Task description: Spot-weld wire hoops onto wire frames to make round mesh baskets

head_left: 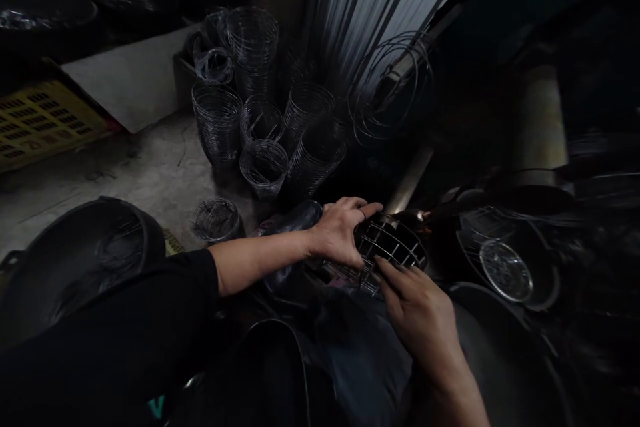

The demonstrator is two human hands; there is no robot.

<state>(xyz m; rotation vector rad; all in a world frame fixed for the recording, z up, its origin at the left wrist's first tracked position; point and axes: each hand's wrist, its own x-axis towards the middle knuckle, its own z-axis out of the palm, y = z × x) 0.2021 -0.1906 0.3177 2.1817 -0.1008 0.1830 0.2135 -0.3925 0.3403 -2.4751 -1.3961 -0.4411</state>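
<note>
A round wire basket (pixel 394 240), with a grid of shiny metal wires, lies between my two hands in front of me. My left hand (pixel 343 230) grips its left side, the thumb below and the fingers stretched over the top rim; a ring shows on one finger. On the near right side, my right hand (pixel 417 297) holds the wires with bent fingers. The basket's underside and some of my fingertips are hidden. Just behind, a metal bar (pixel 411 180) slants up from the basket, and a small glowing spot (pixel 420 216) shows at its right.
Several stacks of wire rings or baskets (pixel 217 123) stand on the concrete floor (pixel 165 163) ahead. A large dark tub (pixel 150 233) with wire pieces is at left, a yellow crate (pixel 45 120) beyond. To the right is a dark bucket (pixel 547 273) holding wire parts. Wire coils (pixel 357 103) hang ahead.
</note>
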